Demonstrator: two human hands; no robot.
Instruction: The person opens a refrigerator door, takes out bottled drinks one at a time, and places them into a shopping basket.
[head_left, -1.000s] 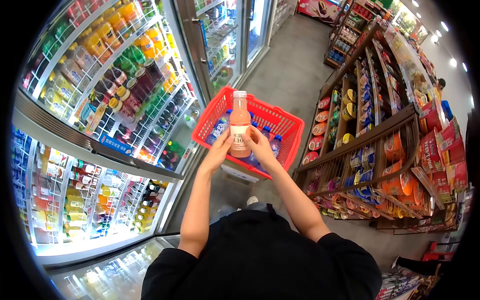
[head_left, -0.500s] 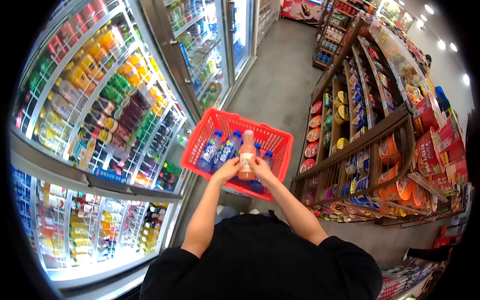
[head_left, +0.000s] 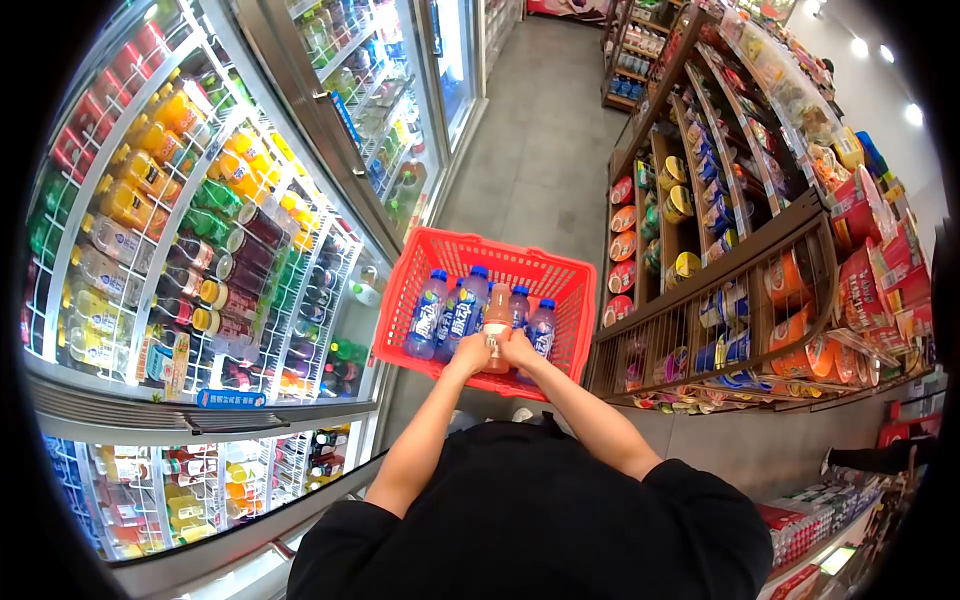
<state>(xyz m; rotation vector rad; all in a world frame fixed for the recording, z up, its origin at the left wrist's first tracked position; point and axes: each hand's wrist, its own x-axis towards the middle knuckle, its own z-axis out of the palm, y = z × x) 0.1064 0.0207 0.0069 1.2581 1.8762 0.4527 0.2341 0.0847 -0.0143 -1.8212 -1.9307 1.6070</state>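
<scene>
Pink bottle [head_left: 499, 312] now lower than I had it a second ago, brought down over near side of basket [head_left: 545, 272]; whether base touches basket bottom, I can't tell
Left hand [head_left: 472, 353] and right hand [head_left: 519, 349] both closed round its lower part, one each side, little gap between
Blue bottles [head_left: 428, 315] in basket crowd it, leaving scant room
Fridge [head_left: 300, 95] left of basket, shelves [head_left: 770, 237] right, floor [head_left: 540, 110] beyond
</scene>
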